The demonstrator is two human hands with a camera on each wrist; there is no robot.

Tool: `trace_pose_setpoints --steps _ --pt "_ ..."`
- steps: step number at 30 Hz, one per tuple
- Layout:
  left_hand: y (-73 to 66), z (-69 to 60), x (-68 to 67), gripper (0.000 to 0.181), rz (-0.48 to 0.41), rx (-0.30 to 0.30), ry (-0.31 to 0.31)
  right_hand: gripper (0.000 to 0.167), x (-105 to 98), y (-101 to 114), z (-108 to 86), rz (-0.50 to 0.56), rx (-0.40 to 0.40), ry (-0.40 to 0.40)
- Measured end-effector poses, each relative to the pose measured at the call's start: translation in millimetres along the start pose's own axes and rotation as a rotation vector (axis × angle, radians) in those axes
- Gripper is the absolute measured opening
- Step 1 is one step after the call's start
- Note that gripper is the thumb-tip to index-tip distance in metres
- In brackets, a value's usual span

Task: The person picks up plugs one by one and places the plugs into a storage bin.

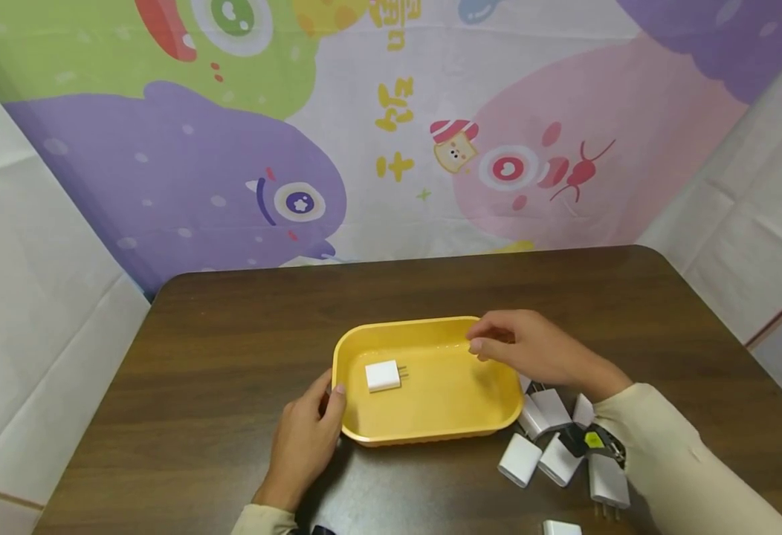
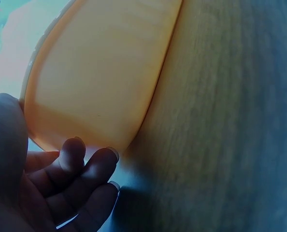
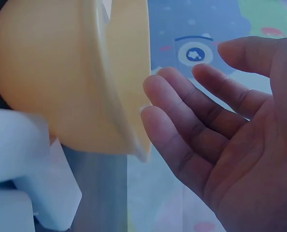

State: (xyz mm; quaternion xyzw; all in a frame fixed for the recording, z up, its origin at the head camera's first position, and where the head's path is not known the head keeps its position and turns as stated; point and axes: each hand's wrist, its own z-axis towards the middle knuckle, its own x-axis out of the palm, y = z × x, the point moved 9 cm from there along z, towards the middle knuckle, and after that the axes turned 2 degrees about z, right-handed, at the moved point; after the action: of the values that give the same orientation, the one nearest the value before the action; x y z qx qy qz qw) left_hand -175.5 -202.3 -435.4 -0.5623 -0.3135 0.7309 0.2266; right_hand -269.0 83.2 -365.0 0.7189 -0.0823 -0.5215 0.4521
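Note:
A yellow plastic tray [image 1: 444, 409] stands on the brown table, with one white plug charger [image 1: 382, 376] lying inside toward its left. My left hand [image 1: 307, 435] holds the tray's left end, thumb over the rim and fingers along the outer wall; the left wrist view shows these fingers [image 2: 93, 174] bent against the tray. Above the tray's right rim hovers my right hand [image 1: 531, 345]. In the right wrist view its fingers [image 3: 182, 121] are loosely spread, with nothing held. Just right of the tray sit several white plug chargers [image 1: 520, 459], some partly hidden by my right forearm.
One more white charger [image 1: 561, 528] lies near the bottom edge of the head view. The dark wooden table [image 1: 244, 319] reaches back to a cloth backdrop [image 1: 404, 208] printed with cartoon animals. White cloth walls [image 1: 30, 297] flank both sides.

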Motion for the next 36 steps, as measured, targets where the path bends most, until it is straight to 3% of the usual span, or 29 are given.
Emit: trace_pose_setpoints --steps 11,19,36 --pt "0.3 0.2 1.2 0.035 0.000 -0.011 0.008 0.032 -15 -19 -21.3 0.076 0.068 -0.044" --pt "1.3 0.4 1.0 0.035 0.004 -0.018 0.009 0.031 -18 -26 -33.1 0.131 0.035 -0.061" --pt "0.7 -0.1 2.0 0.036 -0.014 -0.018 0.019 0.029 -18 -38 -77.8 0.124 0.113 -0.126"
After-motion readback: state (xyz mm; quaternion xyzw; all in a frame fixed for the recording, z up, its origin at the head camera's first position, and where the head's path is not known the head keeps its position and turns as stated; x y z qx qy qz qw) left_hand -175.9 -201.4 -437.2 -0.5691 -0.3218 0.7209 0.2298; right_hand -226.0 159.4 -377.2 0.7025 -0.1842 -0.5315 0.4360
